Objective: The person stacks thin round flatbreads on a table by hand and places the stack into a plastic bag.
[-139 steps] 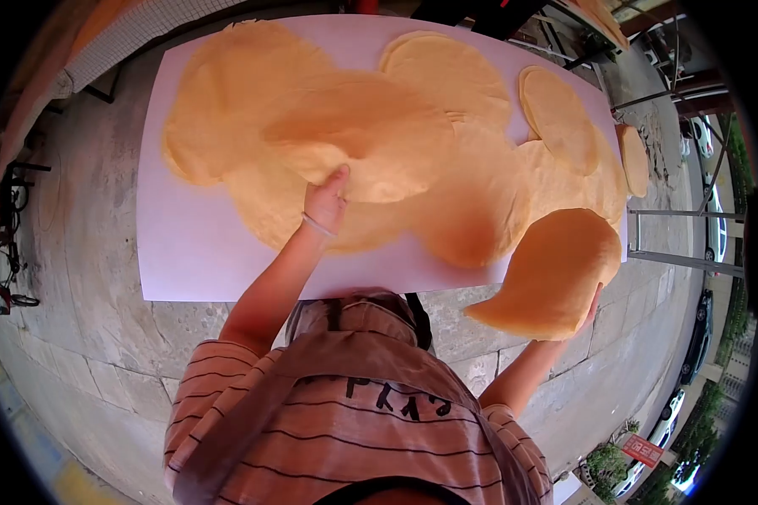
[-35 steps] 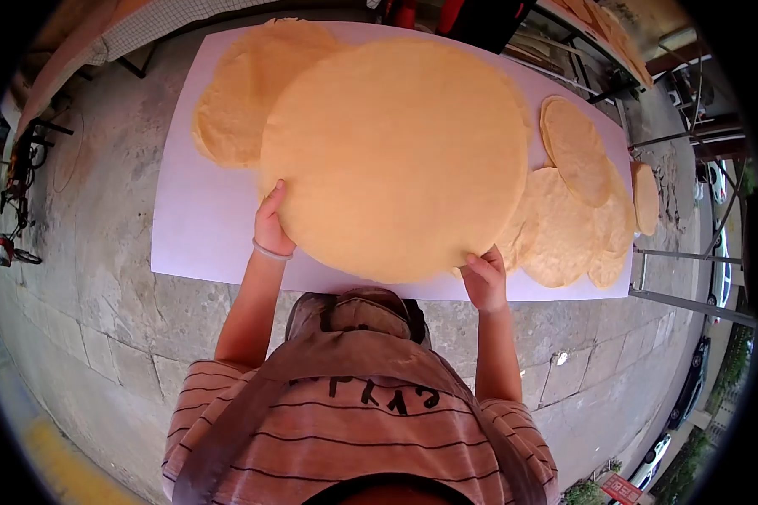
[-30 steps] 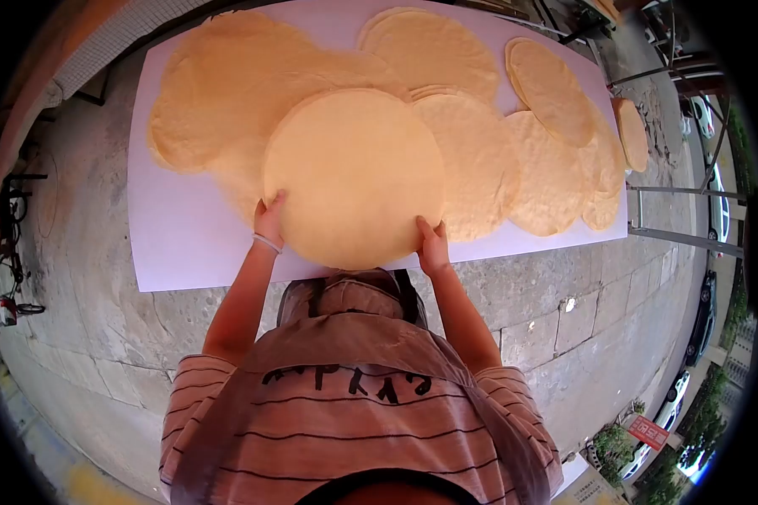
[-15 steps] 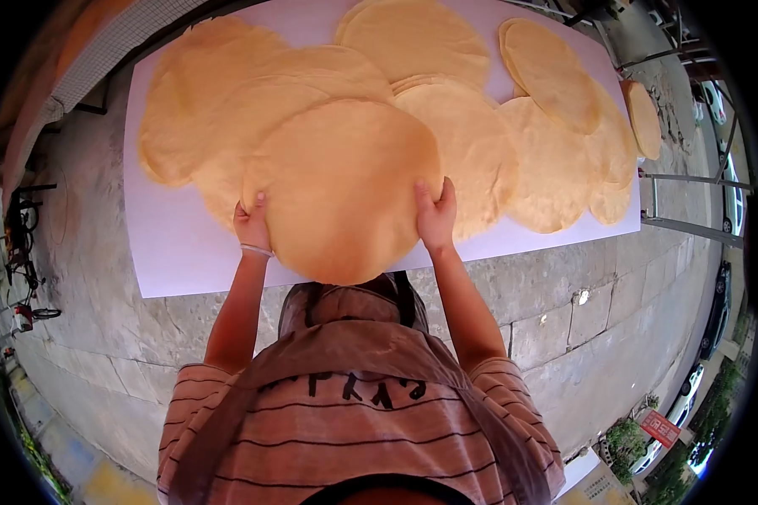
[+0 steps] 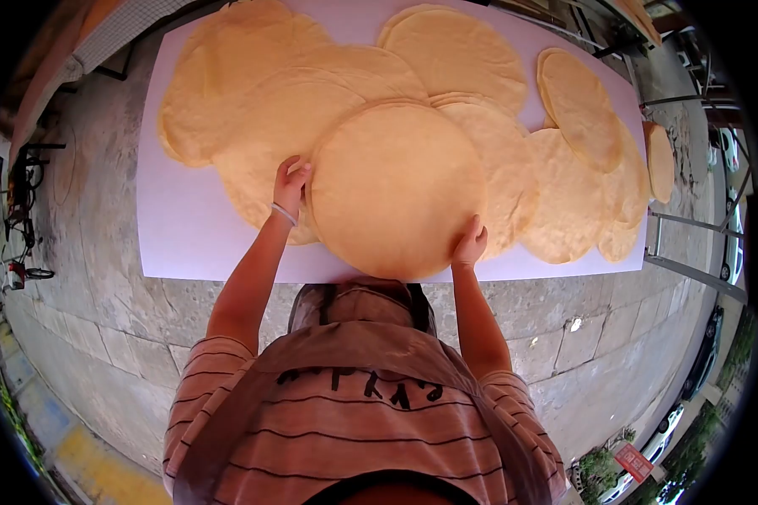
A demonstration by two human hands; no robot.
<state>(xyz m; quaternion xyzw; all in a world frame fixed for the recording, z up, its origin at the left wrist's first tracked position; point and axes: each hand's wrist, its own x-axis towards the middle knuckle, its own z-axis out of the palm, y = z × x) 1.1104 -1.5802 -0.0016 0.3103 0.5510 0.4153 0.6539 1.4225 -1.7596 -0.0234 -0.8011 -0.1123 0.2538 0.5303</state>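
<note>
From the head view: right in front of the body, a big round sheet (image 5: 396, 189) on the pale table (image 5: 185, 236), almost at the near edge. In between the two hands, and about as close to one as to the other. No long way to it, just round like a pancake. Left hand (image 5: 290, 187) at the left rim, fingers a bit bent; right hand (image 5: 470, 243) lower down, fingers touching the right rim. Pinching or only resting, too hard to tell for both. Yellow, thin and mostly smooth, with more thin layers peeking out along the top. To the left, flat rounds (image 5: 253, 160), overlapping. To the right, wrinkly rounds (image 5: 564, 198). Farther back, another round pile (image 5: 459, 59). Below, hard gray ground (image 5: 556, 328) with cracks.
</note>
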